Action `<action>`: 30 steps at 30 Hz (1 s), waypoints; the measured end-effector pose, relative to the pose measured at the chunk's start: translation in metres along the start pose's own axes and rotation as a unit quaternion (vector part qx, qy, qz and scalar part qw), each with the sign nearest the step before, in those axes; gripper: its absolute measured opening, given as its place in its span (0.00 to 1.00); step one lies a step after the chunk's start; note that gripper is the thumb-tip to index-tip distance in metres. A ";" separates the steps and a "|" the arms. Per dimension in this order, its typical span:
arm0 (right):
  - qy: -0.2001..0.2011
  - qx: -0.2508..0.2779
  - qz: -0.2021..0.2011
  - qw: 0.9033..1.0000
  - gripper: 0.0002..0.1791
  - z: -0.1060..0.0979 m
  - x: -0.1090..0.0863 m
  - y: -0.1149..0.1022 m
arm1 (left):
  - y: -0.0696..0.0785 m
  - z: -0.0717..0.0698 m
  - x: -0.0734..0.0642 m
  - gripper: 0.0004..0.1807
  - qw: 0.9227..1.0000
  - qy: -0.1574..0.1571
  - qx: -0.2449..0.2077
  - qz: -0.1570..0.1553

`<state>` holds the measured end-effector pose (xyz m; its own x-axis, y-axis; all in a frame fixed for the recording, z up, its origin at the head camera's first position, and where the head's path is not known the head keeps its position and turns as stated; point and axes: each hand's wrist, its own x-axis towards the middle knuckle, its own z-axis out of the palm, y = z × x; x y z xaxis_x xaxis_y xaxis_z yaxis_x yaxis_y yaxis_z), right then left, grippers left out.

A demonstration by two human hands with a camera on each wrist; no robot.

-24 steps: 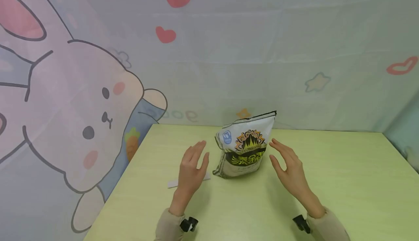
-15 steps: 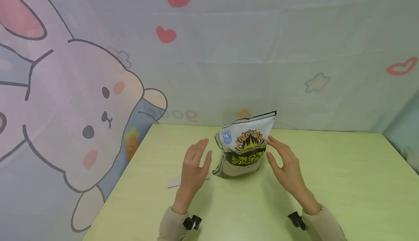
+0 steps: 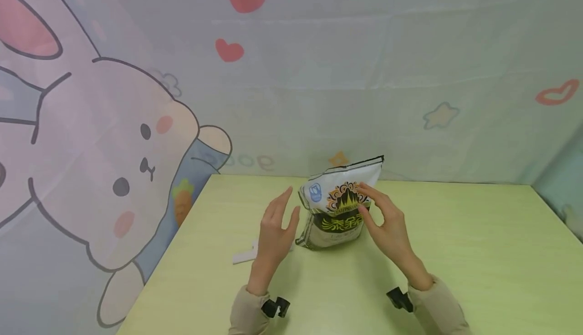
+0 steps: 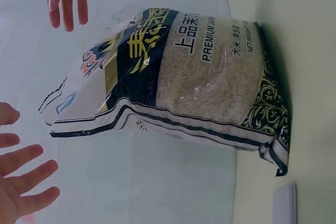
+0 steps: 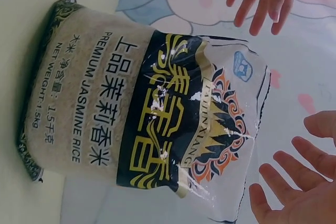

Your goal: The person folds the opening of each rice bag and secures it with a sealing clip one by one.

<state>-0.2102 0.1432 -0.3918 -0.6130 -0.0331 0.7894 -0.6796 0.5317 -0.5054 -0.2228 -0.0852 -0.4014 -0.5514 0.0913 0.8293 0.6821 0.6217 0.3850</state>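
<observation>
An upright bag of jasmine rice (image 3: pixel 334 226) stands on the table, its clear lower part showing the grains in the left wrist view. My left hand (image 3: pixel 275 234) is raised beside the bag's left edge, fingers extended and holding nothing. In front of the bag's right side, my right hand (image 3: pixel 386 226) hovers with its fingers apart and covers part of the printed front in the head view. Both wrist views show a gap between the hands and the rice bag (image 5: pixel 152 108).
A flat white strip-like object (image 3: pixel 243 257) lies on the pale green table (image 3: pixel 455 254), partly hidden behind my left hand. Behind the table hangs a printed cloth (image 3: pixel 319 72) with a rabbit and hearts.
Both hands have moved inward, the left one rightward and the right one leftward, until the right hand overlaps the bag's front in the head view. The bag has stayed put.
</observation>
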 end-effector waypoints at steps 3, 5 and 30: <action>0.001 0.018 -0.007 1.000 0.24 0.004 0.002 -0.002 | 0.000 0.000 0.000 0.25 1.000 -0.008 -0.011 -0.010; -0.002 0.024 -0.009 1.000 0.24 0.005 0.004 -0.003 | 0.001 0.000 0.000 0.26 1.000 -0.013 -0.018 -0.016; -0.028 -0.004 -0.063 0.998 0.21 0.023 0.042 -0.013 | -0.003 0.006 0.010 0.23 0.991 -0.043 -0.093 -0.085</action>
<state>-0.2360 0.1154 -0.3599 -0.5452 -0.1464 0.8254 -0.7491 0.5270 -0.4013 -0.2335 -0.0813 -0.3974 -0.6990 0.0689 0.7118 0.6485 0.4807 0.5902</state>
